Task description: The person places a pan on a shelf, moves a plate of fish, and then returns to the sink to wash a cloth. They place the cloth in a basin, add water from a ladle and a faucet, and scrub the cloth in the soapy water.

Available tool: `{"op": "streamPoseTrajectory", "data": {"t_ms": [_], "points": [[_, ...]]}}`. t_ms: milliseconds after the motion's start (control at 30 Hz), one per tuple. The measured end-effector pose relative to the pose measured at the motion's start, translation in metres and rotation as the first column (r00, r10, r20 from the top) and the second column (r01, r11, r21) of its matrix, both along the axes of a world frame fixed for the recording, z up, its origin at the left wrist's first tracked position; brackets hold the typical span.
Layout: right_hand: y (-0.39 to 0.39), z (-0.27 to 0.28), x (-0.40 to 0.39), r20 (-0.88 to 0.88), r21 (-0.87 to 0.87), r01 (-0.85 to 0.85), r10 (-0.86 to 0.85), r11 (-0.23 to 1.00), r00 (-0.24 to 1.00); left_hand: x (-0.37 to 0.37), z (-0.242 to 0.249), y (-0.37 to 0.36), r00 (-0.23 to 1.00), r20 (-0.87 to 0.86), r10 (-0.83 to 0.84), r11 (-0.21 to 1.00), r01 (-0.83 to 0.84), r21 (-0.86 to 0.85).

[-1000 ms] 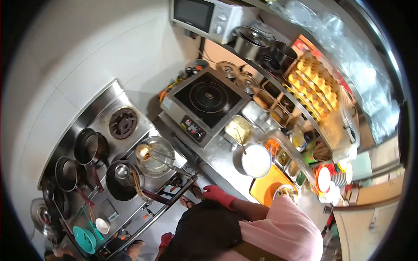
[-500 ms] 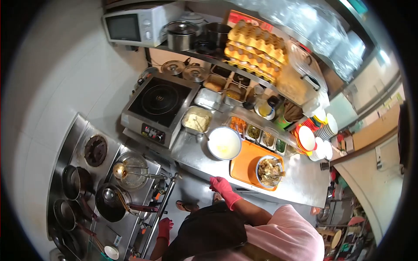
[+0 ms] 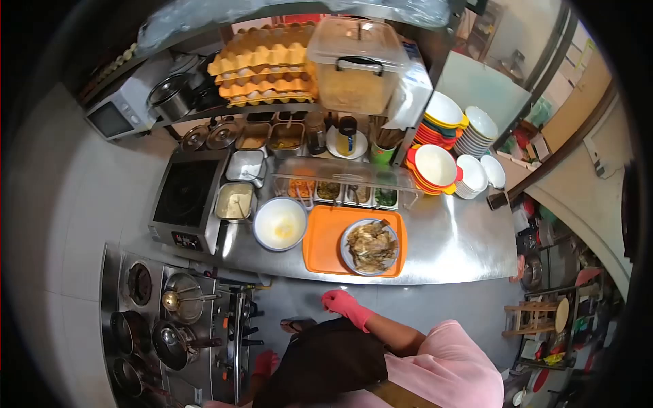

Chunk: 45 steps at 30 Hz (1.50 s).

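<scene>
In a pink rubber glove, my right hand hangs in front of the counter edge with its fingers curled in and nothing visible in them. My left hand, gloved in the same pink, is low beside the stove, partly hidden by my dark apron; its fingers look loosely apart and hold nothing I can see. On the counter ahead, an orange tray bears a bowl of brownish cooked food. Left of the tray stands a white blue-rimmed bowl with some pale yellow liquid in it.
The steel counter carries lidded topping containers, an induction cooker and stacked bowls. Egg trays and a clear plastic bin fill the shelf. At lower left, a stove holds several pans.
The view has swung to the right, so the counter now lies straight ahead. Both hands stay low near my body, and the tray and bowls keep their places.
</scene>
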State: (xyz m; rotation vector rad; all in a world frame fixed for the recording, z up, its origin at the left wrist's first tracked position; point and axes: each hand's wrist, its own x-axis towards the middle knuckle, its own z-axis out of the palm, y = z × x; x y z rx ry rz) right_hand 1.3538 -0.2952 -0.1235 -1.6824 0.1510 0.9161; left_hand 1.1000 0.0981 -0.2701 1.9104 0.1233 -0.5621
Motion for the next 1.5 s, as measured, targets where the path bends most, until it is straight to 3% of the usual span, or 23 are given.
{"op": "streamPoseTrajectory", "data": {"t_ms": [67, 133, 200, 267, 333, 433, 467, 533, 733, 867, 900, 933, 967, 1100, 1167, 1267, 1367, 1500], "points": [[-0.047, -0.012, -0.019, -0.046, -0.036, 0.084, -0.086, 0.996, 0.995, 0.024, -0.005, -0.021, 0.987, -0.14, 0.082, 0.995, -0.089, -0.04], [-0.096, -0.014, -0.032, -0.051, -0.073, 0.254, -0.258, 0.964, 0.965, 0.059, -0.002, -0.052, 0.914, -0.312, 0.26, 0.945, -0.307, -0.111], [-0.144, -0.016, -0.033, -0.073, -0.144, 0.433, -0.446, 0.89, 0.892, 0.113, 0.046, -0.103, 0.825, -0.336, 0.455, 0.871, -0.491, -0.028], [-0.184, -0.013, -0.029, -0.049, -0.163, 0.591, -0.605, 0.79, 0.795, 0.148, 0.036, -0.122, 0.868, -0.183, 0.462, 0.877, -0.478, -0.051], [-0.212, -0.002, -0.022, -0.007, -0.122, 0.729, -0.735, 0.673, 0.678, 0.191, 0.052, -0.147, 0.893, -0.164, 0.418, 0.9, -0.432, -0.056], [-0.23, 0.023, -0.004, 0.001, -0.018, 0.768, -0.768, 0.641, 0.641, 0.252, 0.099, -0.19, 0.925, -0.151, 0.349, 0.925, -0.366, -0.102], [-0.235, 0.015, 0.002, -0.031, 0.065, 0.731, -0.731, 0.679, 0.682, 0.269, 0.113, -0.205, 0.934, -0.149, 0.325, 0.93, -0.344, -0.127], [-0.225, 0.018, 0.014, -0.073, 0.221, 0.757, -0.764, 0.615, 0.641, 0.304, 0.135, -0.234, 0.961, -0.124, 0.249, 0.944, -0.269, -0.191], [-0.203, 0.04, 0.048, -0.311, 0.57, 0.694, -0.667, 0.439, 0.677, 0.379, 0.139, -0.295, 0.965, -0.246, 0.093, 0.841, -0.208, -0.5], [-0.2, 0.087, 0.05, -0.289, 0.565, 0.664, -0.636, 0.489, 0.715, 0.388, 0.195, -0.322, 0.92, -0.374, -0.119, 0.682, -0.198, -0.704], [-0.201, 0.089, 0.05, -0.281, 0.545, 0.66, -0.629, 0.517, 0.725, 0.388, 0.191, -0.325, 0.928, -0.35, -0.125, 0.684, -0.175, -0.708], [-0.203, 0.038, 0.053, -0.292, 0.681, 0.607, -0.61, 0.408, 0.737, 0.386, 0.184, -0.323, 0.938, -0.323, -0.128, 0.687, -0.151, -0.711], [-0.2, 0.034, 0.054, -0.241, 0.672, 0.615, -0.664, 0.412, 0.708, 0.388, 0.181, -0.324, 0.948, -0.292, -0.127, 0.69, -0.127, -0.712], [-0.217, 0.074, 0.04, -0.244, 0.632, 0.653, -0.692, 0.419, 0.68, 0.384, 0.211, -0.344, 0.947, -0.297, -0.12, 0.759, -0.105, -0.643], [-0.252, 0.113, 0.022, -0.227, 0.58, 0.688, -0.725, 0.436, 0.651, 0.381, 0.235, -0.382, 0.928, -0.339, -0.156, 0.724, -0.127, -0.679], [-0.306, 0.093, 0.003, -0.235, 0.577, 0.718, -0.763, 0.389, 0.602, 0.382, 0.23, -0.431, 0.896, -0.361, -0.259, 0.682, -0.095, -0.725], [-0.372, 0.086, -0.007, -0.187, 0.543, 0.742, -0.804, 0.394, 0.564, 0.391, 0.207, -0.506, 0.878, -0.335, -0.343, 0.721, 0.017, -0.693], [-0.464, 0.063, -0.006, -0.136, 0.569, 0.738, -0.844, 0.362, 0.519, 0.4, 0.209, -0.619, 0.837, -0.433, -0.334, 0.791, 0.0, -0.611]]}}
